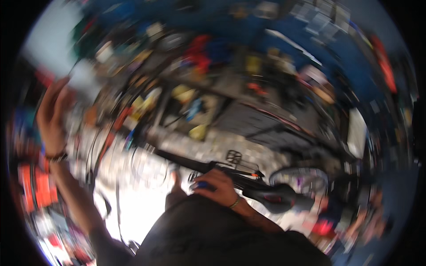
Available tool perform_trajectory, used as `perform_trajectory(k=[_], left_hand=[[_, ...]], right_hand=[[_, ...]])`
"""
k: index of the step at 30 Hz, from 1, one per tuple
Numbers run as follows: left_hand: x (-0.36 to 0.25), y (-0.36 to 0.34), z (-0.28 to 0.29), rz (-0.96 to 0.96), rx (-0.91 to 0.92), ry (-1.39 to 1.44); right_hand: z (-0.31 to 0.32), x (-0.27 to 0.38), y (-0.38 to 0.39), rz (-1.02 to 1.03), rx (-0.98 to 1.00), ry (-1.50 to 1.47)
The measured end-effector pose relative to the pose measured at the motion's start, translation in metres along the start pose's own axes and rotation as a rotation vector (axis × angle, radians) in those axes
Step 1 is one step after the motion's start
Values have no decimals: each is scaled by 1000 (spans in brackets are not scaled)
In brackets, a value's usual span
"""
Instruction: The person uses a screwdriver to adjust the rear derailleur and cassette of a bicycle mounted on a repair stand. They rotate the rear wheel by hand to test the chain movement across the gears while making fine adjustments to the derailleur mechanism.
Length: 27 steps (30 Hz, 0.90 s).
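Motion blur smears much of the head view. My left hand (54,119) is raised at the far left, its fingers apart and nothing visible in them. Close against my body, my right hand (220,187) has its fingers curled round a small dark blue thing (202,185), too blurred to name. Just beyond that hand a dark bicycle (191,163) stretches across in front of me. Its black saddle (275,197) lies to the right of my right wrist. A pedal (234,156) shows on the far side of the frame, and a wheel (325,179) at the right.
Beyond the bicycle stands a dark workbench (270,122) cluttered with tools and parts. Yellow pieces (197,131) lie on a lower level there. Red-orange boxes (39,188) are at the left edge. Someone in dark and red clothing (326,219) appears at lower right, blurred.
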State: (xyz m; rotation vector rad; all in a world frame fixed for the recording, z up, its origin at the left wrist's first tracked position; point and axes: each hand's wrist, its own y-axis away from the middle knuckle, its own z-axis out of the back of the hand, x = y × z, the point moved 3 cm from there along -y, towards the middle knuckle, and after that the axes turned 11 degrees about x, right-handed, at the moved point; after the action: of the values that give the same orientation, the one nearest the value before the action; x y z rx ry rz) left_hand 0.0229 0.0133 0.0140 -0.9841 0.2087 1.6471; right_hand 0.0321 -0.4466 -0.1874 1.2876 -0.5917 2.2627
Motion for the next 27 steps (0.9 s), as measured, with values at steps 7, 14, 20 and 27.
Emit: perform_trajectory(k=[7, 14, 20, 27], left_hand=[[-118, 257, -80, 305, 210, 519], [-143, 408, -193, 674, 321, 451], [-178, 478, -223, 733, -184, 623], [-200, 579, -253, 754, -836, 1170]], right_hand=[[-24, 11, 20, 86, 330, -201], [-53, 21, 32, 119, 608, -321], [-85, 48, 46, 355, 845, -315], [-129, 92, 126, 678, 1080, -176]])
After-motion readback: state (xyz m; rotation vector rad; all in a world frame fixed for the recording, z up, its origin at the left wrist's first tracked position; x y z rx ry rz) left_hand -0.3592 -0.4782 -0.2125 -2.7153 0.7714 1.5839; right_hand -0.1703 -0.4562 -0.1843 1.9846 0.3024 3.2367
